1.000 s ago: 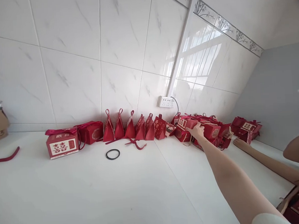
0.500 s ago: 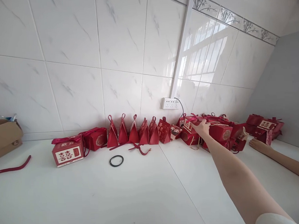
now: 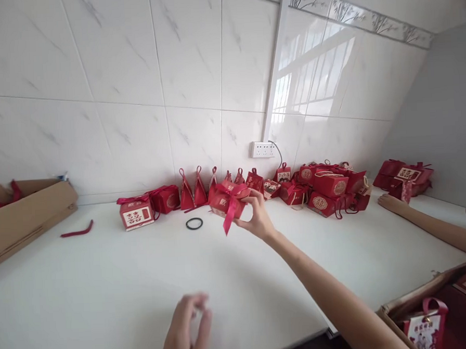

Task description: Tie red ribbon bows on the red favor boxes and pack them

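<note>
My right hand grips a red gift box with a pink ribbon bow, thumb at its lower side and fingers on top. The box is held tilted above the white table, in front of a row of red triangular boxes. Lower down, my left hand is raised over the table, fingers curved and apart, with nothing in it; it is slightly blurred. To the left stand a red box with white double-happiness label and another red box. A black ring lies between them and the held box.
Stacked red boxes and a dark red pile stand at right, where another person's hand rests. Cardboard cartons stand at left and lower right. A red strap lies at left.
My right hand has brought a ribboned box leftward from the stack on the right. My left hand has come into view from below. The view has shifted, showing the lower-right carton.
</note>
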Tool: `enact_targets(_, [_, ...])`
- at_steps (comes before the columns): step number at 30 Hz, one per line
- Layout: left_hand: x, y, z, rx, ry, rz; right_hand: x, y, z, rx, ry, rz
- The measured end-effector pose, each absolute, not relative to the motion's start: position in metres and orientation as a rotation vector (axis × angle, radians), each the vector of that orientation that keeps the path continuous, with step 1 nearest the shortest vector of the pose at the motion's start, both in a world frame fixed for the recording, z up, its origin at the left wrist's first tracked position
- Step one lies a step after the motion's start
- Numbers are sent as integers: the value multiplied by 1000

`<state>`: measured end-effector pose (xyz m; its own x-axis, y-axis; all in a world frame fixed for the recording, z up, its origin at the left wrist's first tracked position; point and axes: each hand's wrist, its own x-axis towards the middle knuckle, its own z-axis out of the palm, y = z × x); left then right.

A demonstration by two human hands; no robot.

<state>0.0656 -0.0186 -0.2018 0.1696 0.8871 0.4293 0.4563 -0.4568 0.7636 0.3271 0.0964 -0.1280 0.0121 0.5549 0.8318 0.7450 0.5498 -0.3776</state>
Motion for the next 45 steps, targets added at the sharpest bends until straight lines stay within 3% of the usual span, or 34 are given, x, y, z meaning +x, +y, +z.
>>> enact_targets(2, [70, 1, -176, 1775, 1294, 1230, 297, 84, -145, -1004, -1691, -138])
enact_targets(7, [87, 83, -131, 1434, 1103, 1653, 274, 67, -168, -888, -1792, 70])
enact_targets(16, [103, 114, -167, 1513, 801, 1258, 289, 57, -173, -905, -1973, 266])
enact_targets(24, [103, 105, -167, 1668, 873, 1209, 296, 71, -176, -1276, -1179, 818])
enact_targets(27, [101, 103, -166, 1695, 985, 1165, 301, 72, -173, -1268, -1094, 879])
enact_targets(33, [100, 109, -167, 1601, 1193, 1397, 303, 64, -162, -1031, -1128, 1175])
enact_targets(41, [94, 105, -156, 1475, 1105, 1350, 304, 67, -162, -1334, -1101, 822])
enact_targets(45, [96, 104, -151, 1540, 1144, 1381, 304, 61, -155, -1333, -1073, 875])
